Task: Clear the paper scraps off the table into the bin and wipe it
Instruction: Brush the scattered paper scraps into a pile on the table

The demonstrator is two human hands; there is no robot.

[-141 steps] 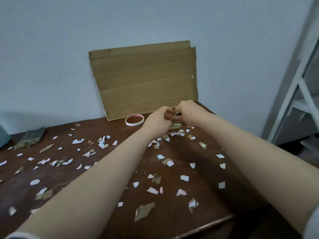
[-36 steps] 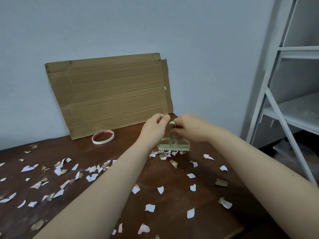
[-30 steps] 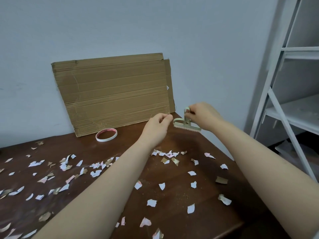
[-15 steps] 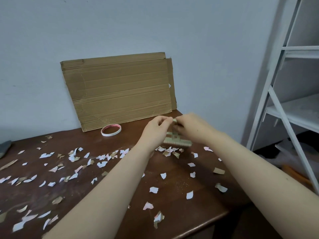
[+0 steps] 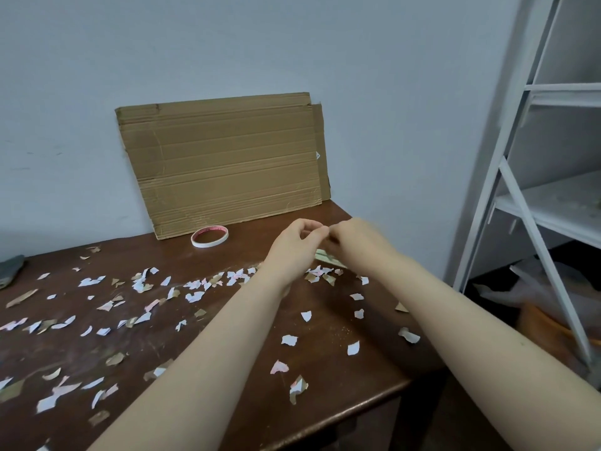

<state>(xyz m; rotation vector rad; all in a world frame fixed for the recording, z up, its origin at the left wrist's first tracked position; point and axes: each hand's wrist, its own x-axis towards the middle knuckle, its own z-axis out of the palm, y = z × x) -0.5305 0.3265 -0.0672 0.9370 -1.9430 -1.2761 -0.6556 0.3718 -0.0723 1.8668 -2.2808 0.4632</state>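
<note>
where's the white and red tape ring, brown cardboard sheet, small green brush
white and red tape ring point(image 5: 210, 244), head view, near side of rim
brown cardboard sheet point(image 5: 224, 161), head view, middle of its face
small green brush point(image 5: 327, 256), head view, its visible end

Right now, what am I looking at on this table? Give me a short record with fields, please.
surface: dark wooden table
litter: paper scraps, white, pink and brown, scattered across most of it
tool: small brush, mostly hidden beneath the hands
right hand: curled over the brush, grip hidden
left hand: fingertips pinched together beside the right hand
against wall: cardboard sheet, leaning
in front of it: tape roll, lying flat
bin: not in view
</note>
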